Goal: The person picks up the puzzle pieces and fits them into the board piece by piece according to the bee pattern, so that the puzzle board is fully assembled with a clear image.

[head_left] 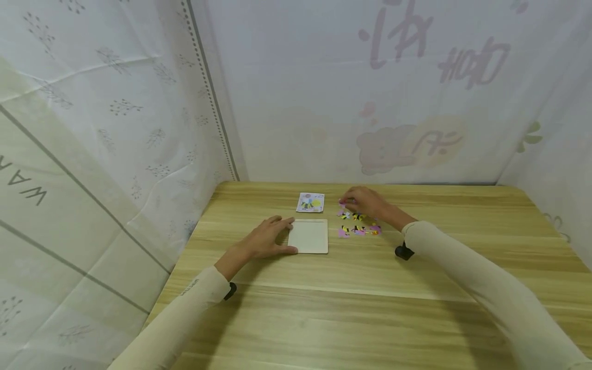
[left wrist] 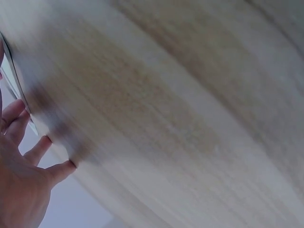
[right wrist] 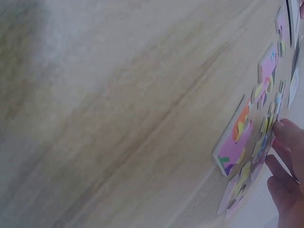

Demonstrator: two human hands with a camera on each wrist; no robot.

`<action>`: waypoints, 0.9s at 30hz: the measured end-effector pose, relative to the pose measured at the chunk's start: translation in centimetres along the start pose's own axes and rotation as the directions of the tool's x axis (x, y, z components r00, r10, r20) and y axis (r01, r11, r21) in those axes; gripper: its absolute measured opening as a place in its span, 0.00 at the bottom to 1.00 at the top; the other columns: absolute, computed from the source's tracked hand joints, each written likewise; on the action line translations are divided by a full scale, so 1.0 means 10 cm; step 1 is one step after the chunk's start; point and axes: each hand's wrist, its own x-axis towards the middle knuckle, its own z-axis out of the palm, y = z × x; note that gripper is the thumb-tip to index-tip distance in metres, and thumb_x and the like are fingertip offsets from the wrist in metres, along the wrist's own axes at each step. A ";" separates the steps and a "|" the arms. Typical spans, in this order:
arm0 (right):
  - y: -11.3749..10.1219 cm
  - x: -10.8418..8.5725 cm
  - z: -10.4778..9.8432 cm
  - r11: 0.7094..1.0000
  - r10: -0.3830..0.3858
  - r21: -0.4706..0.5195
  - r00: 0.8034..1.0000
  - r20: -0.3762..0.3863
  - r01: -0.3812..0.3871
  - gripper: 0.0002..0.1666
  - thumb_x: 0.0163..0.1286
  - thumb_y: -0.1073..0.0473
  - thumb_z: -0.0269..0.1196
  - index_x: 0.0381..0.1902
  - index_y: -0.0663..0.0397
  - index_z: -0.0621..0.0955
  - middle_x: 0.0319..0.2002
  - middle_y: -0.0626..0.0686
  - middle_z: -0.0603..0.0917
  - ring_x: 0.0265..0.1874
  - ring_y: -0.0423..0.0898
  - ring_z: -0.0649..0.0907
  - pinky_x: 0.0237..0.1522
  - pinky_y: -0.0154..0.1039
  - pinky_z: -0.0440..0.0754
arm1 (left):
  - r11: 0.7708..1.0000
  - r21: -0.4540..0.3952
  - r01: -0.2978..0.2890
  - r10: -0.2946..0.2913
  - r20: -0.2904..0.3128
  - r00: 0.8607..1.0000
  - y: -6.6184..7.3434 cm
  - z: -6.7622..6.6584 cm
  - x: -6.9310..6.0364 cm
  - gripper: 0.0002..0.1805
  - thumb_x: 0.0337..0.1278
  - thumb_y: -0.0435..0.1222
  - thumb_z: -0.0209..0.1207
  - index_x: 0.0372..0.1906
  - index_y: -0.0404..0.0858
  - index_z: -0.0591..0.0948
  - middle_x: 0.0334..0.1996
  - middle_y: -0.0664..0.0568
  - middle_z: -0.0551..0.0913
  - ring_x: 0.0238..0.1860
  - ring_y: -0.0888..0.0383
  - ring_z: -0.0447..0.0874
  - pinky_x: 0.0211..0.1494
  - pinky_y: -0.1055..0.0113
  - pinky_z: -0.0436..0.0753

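My left hand (head_left: 267, 239) lies at the left side of a shallow pale square puzzle tray (head_left: 308, 237), its fingers spread, with the thumb at the lower left corner and the index finger at the upper left. In the left wrist view, that hand's fingers (left wrist: 38, 153) reach down to the tabletop. Beyond the row of loose jigsaw pieces (head_left: 359, 230), my right hand (head_left: 365, 202) pinches a pink puzzle piece (head_left: 341, 202) by its fingertips. Pink, yellow and black pieces (right wrist: 237, 137) lie beside the right hand in the right wrist view; its fingers partly hide the farther ones.
A square picture card (head_left: 310, 202) with a yellow and black bee lies behind the tray. The wood-grain table (head_left: 300, 318) carries everything. Patterned cloth (head_left: 300, 103) hangs behind the table and along both sides.
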 end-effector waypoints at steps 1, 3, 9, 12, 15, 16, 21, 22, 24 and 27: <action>-0.01 -0.01 0.00 1.000 0.000 -0.011 1.000 -0.002 0.000 0.12 0.73 0.64 0.68 0.51 0.61 0.88 0.50 0.59 0.88 0.50 0.56 0.86 0.51 0.52 0.86 | 1.000 -0.001 0.004 -0.004 0.002 1.000 0.01 0.00 0.00 0.52 0.57 0.67 0.66 0.80 0.45 0.66 0.75 0.46 0.71 0.79 0.38 0.56 0.75 0.33 0.61; -0.02 -0.01 0.00 0.999 0.004 -0.032 1.000 -0.006 -0.005 0.12 0.72 0.64 0.69 0.51 0.61 0.88 0.50 0.59 0.88 0.50 0.56 0.86 0.50 0.52 0.86 | 1.000 -0.003 0.010 -0.010 0.004 1.000 0.02 0.00 0.00 0.52 0.57 0.66 0.66 0.80 0.45 0.65 0.75 0.46 0.71 0.79 0.37 0.56 0.75 0.32 0.61; -0.08 -0.04 -0.01 0.999 0.027 -0.038 0.999 -0.028 -0.028 0.13 0.72 0.63 0.69 0.52 0.59 0.88 0.51 0.58 0.88 0.50 0.55 0.86 0.49 0.52 0.86 | 1.000 -0.002 0.022 -0.022 0.009 1.000 0.05 -0.01 0.00 0.52 0.57 0.67 0.66 0.80 0.45 0.65 0.76 0.43 0.69 0.80 0.37 0.55 0.75 0.32 0.60; -0.12 -0.05 -0.02 0.999 0.022 -0.031 0.999 -0.042 -0.023 0.13 0.73 0.61 0.68 0.52 0.58 0.88 0.51 0.57 0.88 0.49 0.53 0.86 0.48 0.51 0.86 | 1.000 0.003 0.023 -0.023 0.006 1.000 0.04 0.00 0.01 0.52 0.57 0.67 0.66 0.80 0.45 0.66 0.76 0.43 0.69 0.79 0.37 0.56 0.75 0.33 0.60; -0.18 -0.04 -0.03 0.999 0.029 -0.017 0.999 -0.044 -0.030 0.13 0.74 0.58 0.68 0.53 0.55 0.89 0.51 0.54 0.88 0.49 0.51 0.86 0.48 0.49 0.86 | 1.000 0.012 0.021 -0.021 -0.001 1.000 0.02 0.01 0.00 0.52 0.57 0.67 0.66 0.80 0.45 0.66 0.75 0.46 0.71 0.79 0.38 0.57 0.76 0.35 0.61; -0.20 -0.04 -0.03 1.000 0.027 -0.014 0.999 -0.044 -0.028 0.13 0.75 0.58 0.67 0.53 0.55 0.89 0.51 0.54 0.88 0.49 0.51 0.85 0.48 0.49 0.86 | 1.000 0.013 0.020 -0.020 -0.004 1.000 0.02 0.01 0.00 0.52 0.56 0.68 0.65 0.80 0.45 0.66 0.74 0.47 0.72 0.79 0.38 0.57 0.76 0.35 0.61; -0.33 -0.04 -0.02 0.999 0.044 -0.001 0.998 -0.043 -0.045 0.13 0.76 0.56 0.66 0.53 0.51 0.89 0.53 0.52 0.87 0.52 0.51 0.85 0.48 0.49 0.86 | 1.000 0.014 0.016 -0.015 -0.012 1.000 0.02 0.01 0.00 0.53 0.56 0.68 0.65 0.79 0.44 0.66 0.74 0.46 0.72 0.78 0.38 0.59 0.75 0.36 0.63; -0.36 -0.04 -0.01 0.999 0.051 0.003 0.998 -0.042 -0.051 0.12 0.76 0.56 0.66 0.53 0.50 0.89 0.54 0.52 0.87 0.52 0.51 0.85 0.47 0.49 0.86 | 1.000 0.012 0.014 -0.014 -0.013 1.000 0.02 0.01 0.01 0.53 0.56 0.68 0.65 0.79 0.44 0.67 0.74 0.46 0.72 0.78 0.38 0.59 0.75 0.36 0.63; -0.43 -0.03 -0.01 0.998 0.058 0.016 0.998 -0.038 -0.057 0.12 0.77 0.57 0.66 0.53 0.50 0.89 0.54 0.53 0.86 0.52 0.51 0.85 0.46 0.48 0.86 | 1.000 0.014 0.013 -0.013 -0.014 1.000 0.02 0.01 0.01 0.52 0.56 0.68 0.65 0.79 0.44 0.67 0.74 0.45 0.71 0.78 0.37 0.60 0.75 0.37 0.64; -0.51 0.00 0.02 0.998 0.059 0.032 0.998 -0.039 -0.058 0.11 0.76 0.58 0.66 0.52 0.50 0.89 0.54 0.53 0.87 0.50 0.51 0.85 0.43 0.46 0.86 | 1.000 0.018 0.011 -0.011 -0.013 1.000 0.03 0.01 0.01 0.52 0.57 0.67 0.66 0.79 0.43 0.67 0.74 0.46 0.72 0.78 0.38 0.59 0.76 0.37 0.63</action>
